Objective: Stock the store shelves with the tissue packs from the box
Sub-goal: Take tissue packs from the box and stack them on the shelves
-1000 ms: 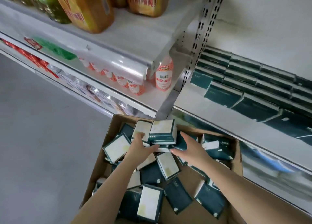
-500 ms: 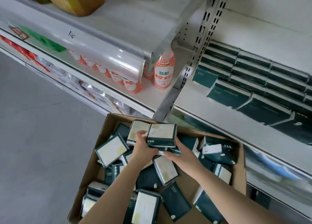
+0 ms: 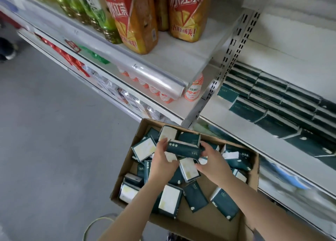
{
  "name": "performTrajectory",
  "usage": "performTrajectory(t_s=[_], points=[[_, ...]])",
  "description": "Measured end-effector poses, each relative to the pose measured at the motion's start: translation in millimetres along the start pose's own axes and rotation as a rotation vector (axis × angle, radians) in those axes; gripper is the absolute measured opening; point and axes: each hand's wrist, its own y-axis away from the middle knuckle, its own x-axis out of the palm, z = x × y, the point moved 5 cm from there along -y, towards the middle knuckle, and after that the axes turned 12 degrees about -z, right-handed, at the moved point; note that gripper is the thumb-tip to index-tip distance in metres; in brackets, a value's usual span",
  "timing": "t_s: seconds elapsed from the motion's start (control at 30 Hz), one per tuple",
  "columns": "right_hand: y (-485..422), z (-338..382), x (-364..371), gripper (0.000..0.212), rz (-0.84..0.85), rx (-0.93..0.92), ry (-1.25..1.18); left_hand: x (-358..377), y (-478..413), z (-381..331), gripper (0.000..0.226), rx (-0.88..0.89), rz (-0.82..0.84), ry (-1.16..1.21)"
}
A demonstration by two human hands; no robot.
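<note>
Loose packs [image 3: 171,200] are piled all over the cardboard box [image 3: 205,222]. Over its far end, the left hand [image 3: 161,161] and right hand [image 3: 213,166] have fingers curled round the two ends of one dark green tissue pack [image 3: 183,149], its long axis running hand to hand. The shelf [image 3: 234,125] with the stocked rows [image 3: 272,97] sits up and to the right, so I'd guess the right hand leads.
</note>
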Motion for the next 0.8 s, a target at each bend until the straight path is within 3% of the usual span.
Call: performTrajectory(t_s=[0.1, 0.2, 0.3, 0.47, 0.67, 0.8], points=[[13, 21, -19, 0.074, -0.047, -0.049, 0.028, -25, 19, -22, 0.081, 0.037, -0.004, 0.008], [29, 40, -38, 0.046, -0.121, -0.072, -0.049, -49, 35, -44, 0.075, 0.068, -0.005, 0.020], [48, 50, -55, 0.032, -0.113, 0.036, -0.184, -71, 51, -63, 0.071, 0.092, 0.008, 0.039], [75, 65, -93, 0.022, -0.040, 0.159, -0.426, -111, 78, -95, 0.083, 0.085, 0.109, 0.075], [113, 87, -130, 0.033, 0.133, 0.208, -0.532, -135, 114, -111, 0.083, 0.026, 0.168, 0.089], [140, 103, -154, 0.046, 0.149, 0.205, -0.562, -139, 141, -118, 0.042, -0.029, 0.289, 0.210]])
